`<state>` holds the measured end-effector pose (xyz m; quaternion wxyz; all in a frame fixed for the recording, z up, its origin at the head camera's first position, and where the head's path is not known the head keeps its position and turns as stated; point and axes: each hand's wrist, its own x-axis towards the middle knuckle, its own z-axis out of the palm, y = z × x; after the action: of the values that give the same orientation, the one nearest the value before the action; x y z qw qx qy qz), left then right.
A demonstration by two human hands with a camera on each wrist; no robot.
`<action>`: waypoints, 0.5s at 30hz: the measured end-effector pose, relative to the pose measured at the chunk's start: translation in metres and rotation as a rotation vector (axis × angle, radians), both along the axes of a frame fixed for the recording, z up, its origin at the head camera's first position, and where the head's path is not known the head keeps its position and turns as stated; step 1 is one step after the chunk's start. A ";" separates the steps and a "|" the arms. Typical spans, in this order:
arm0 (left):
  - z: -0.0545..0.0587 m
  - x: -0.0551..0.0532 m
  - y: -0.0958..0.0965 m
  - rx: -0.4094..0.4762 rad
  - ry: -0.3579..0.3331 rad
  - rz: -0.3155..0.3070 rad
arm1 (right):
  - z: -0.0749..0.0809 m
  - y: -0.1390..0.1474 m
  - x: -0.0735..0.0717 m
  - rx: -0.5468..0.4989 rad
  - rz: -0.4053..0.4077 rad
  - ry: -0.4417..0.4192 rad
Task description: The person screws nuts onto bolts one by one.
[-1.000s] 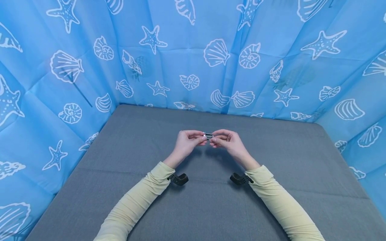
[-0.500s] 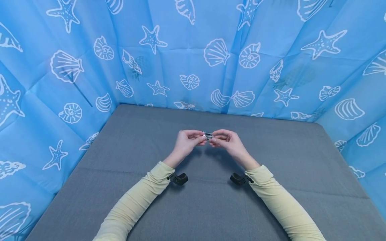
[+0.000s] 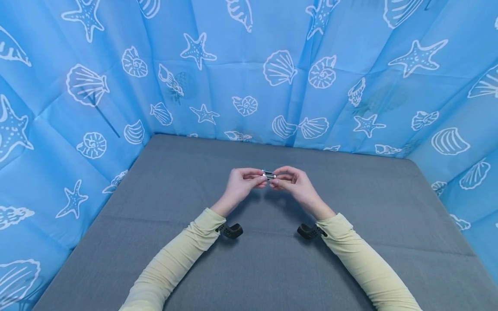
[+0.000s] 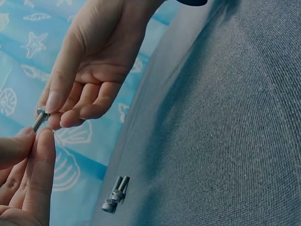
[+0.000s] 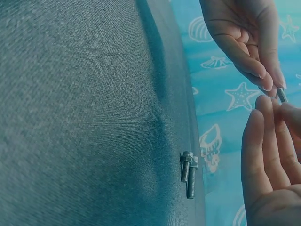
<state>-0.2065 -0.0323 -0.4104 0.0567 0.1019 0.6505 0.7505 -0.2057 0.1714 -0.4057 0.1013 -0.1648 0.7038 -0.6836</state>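
Observation:
A small metal bolt (image 4: 38,121) spans the gap between both hands. My left hand (image 3: 240,183) pinches its shank between thumb and fingertips; this hand (image 4: 28,167) sits at the lower left of the left wrist view. From the other side, my right hand (image 3: 297,183) pinches the end with the wider collar, its thumb (image 4: 54,101) pressed against it. In the right wrist view only a short piece of the bolt (image 5: 281,95) shows between the fingers. Two more bolts (image 5: 190,174) with hex heads lie side by side on the grey table (image 3: 264,268).
The hands are over the far half of the cloth-covered table. A blue curtain (image 3: 241,73) with white shells and starfish stands along its back and sides. Black wrist mounts (image 3: 230,231) stick out inward below both hands.
Both hands stay in nearly the same place, still pinching the bolt. The right fingers shift very slightly.

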 end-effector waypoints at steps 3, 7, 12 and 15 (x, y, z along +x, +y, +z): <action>0.000 0.001 0.001 -0.001 0.003 -0.002 | 0.000 0.000 -0.001 0.053 -0.008 -0.012; 0.000 0.001 0.001 0.006 -0.007 0.000 | 0.000 0.000 -0.001 0.076 -0.001 -0.024; 0.000 0.001 0.001 0.021 -0.038 -0.003 | -0.001 0.002 0.000 -0.011 0.019 -0.006; 0.001 0.001 0.001 0.031 -0.045 -0.009 | 0.000 0.002 -0.001 -0.024 0.014 0.001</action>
<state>-0.2055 -0.0310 -0.4096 0.0731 0.0891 0.6369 0.7623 -0.2067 0.1734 -0.4060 0.1039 -0.1713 0.6945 -0.6911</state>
